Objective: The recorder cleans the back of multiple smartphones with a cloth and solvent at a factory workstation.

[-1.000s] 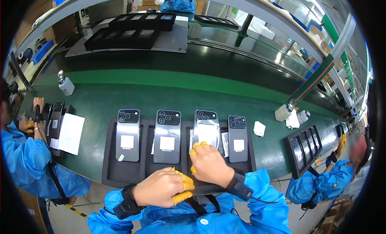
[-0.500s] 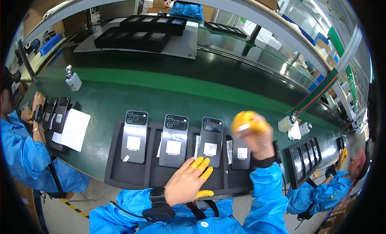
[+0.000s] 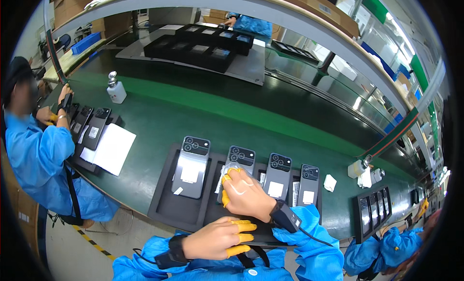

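Note:
Several grey smartphones lie back side up in a black foam tray (image 3: pixel 162 206), each with a camera block and a white label. The leftmost phone (image 3: pixel 195 160) also carries a small pale sticker near its lower end. My right hand (image 3: pixel 246 196), in yellow finger cots, is closed over the second phone (image 3: pixel 242 153) and covers most of it. Something pale and translucent shows at its fingertips; its kind is unclear. To the right lie a third phone (image 3: pixel 280 174) and a fourth (image 3: pixel 309 184). My left hand (image 3: pixel 217 240), also in finger cots, hovers with fingers spread by the tray's near edge, holding nothing.
A crumpled white wipe (image 3: pixel 329 183) lies right of the tray. Pump bottles (image 3: pixel 116 91) (image 3: pixel 358 168) stand on the green bench. Co-workers sit at left and right with trays of phones; white paper (image 3: pixel 116 148) lies at left. A shelf (image 3: pixel 217 10) crosses above.
My right hand has moved left and down from beyond the rightmost phone onto the second phone. My left hand has drawn back toward me, off the third phone. The view has shifted left.

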Demonstrator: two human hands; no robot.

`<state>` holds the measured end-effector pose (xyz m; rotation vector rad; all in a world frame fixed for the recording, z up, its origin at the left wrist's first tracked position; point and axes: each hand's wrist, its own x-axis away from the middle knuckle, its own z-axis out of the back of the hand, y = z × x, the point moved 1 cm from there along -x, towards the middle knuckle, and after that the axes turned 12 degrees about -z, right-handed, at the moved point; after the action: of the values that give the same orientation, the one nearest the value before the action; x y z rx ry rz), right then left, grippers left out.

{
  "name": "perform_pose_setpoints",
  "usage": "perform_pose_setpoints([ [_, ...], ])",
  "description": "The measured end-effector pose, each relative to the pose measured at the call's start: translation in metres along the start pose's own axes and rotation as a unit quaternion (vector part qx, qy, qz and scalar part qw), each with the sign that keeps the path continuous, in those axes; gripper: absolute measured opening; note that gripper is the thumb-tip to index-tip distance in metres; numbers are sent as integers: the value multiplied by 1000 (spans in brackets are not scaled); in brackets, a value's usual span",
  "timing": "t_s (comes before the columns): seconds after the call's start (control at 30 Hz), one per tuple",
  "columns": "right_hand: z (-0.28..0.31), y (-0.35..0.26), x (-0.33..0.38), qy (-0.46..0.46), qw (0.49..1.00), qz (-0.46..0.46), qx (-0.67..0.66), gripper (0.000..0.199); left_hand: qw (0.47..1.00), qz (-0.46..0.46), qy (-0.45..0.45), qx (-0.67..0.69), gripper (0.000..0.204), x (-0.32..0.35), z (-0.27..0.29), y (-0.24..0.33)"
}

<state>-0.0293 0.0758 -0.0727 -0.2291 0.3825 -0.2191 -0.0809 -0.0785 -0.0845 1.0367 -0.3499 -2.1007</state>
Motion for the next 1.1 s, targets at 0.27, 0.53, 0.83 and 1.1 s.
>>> perform_pose_setpoints([
  [0.27, -10, -23, 3, -125, 991, -43, 38, 26, 989, 67, 94, 93, 22, 31, 54, 11],
  [0.53, 7, 48, -14, -279, 749, -332, -501, 7, 978, 82, 20, -193, 46, 25, 39, -18],
  [0.83, 115, 55, -50, 22, 693, -144, -706, 23, 959, 128, 17, -254, 61, 12, 18, -27],
  [1.1, -16, -52, -90, -132, 991, -25, 10, 26, 983, 75, 71, -152, 46, 14, 21, -11],
])
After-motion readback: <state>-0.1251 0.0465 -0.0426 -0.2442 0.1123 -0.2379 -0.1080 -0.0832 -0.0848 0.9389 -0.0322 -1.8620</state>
